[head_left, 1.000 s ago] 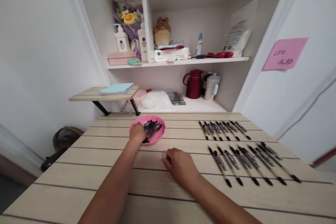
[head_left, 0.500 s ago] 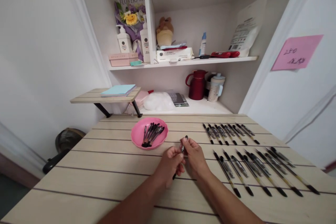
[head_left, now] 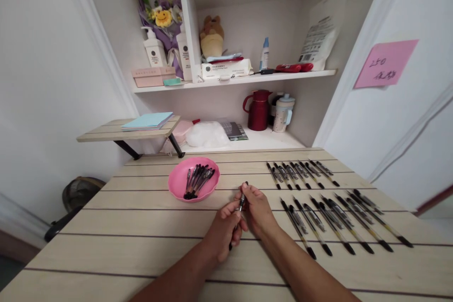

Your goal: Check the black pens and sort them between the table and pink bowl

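both hands meet over the table's [head_left: 141, 226] middle on one pen [head_left: 239, 209], the left hand [head_left: 226, 231] curled round its lower barrel, the right hand [head_left: 257, 207] pinching its upper end, its long axis pointing away from the person.

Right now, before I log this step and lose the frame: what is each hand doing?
Left hand: closed around the lower part of a black pen.
Right hand: fingers pinching the same pen's upper end.

Bright even light, soft shadows, sharp, edges bowed
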A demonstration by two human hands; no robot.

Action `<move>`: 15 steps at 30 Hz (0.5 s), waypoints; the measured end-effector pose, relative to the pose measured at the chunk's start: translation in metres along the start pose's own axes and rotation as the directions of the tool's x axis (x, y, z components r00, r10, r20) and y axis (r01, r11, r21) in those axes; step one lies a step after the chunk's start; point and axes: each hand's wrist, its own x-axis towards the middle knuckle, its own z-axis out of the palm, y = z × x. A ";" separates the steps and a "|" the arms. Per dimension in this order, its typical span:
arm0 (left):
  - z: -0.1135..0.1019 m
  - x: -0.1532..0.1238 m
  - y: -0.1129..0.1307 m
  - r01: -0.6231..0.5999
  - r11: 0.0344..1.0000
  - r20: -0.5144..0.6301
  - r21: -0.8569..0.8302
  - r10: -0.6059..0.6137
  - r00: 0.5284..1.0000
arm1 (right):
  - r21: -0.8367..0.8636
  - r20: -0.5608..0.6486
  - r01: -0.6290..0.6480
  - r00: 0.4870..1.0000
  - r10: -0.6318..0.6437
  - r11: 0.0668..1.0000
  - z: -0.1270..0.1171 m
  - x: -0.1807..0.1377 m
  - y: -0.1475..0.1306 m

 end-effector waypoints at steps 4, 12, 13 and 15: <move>0.000 -0.001 0.001 0.004 1.000 0.024 0.022 -0.004 1.000 | 0.008 -0.065 0.037 0.997 -0.036 0.999 -0.001 0.001 -0.010; 0.000 -0.002 0.004 0.054 0.998 -0.022 0.013 -0.053 0.998 | -0.555 -0.181 0.108 0.952 -0.246 0.825 -0.030 0.035 -0.031; 0.000 -0.002 0.003 0.056 0.998 -0.024 0.007 -0.056 0.998 | -0.692 -0.134 0.097 0.956 -0.260 0.715 -0.036 0.042 -0.037; -0.001 -0.001 0.002 0.057 0.998 -0.022 -0.006 -0.057 0.998 | -0.807 -0.090 0.083 0.961 -0.262 0.584 -0.047 0.058 -0.053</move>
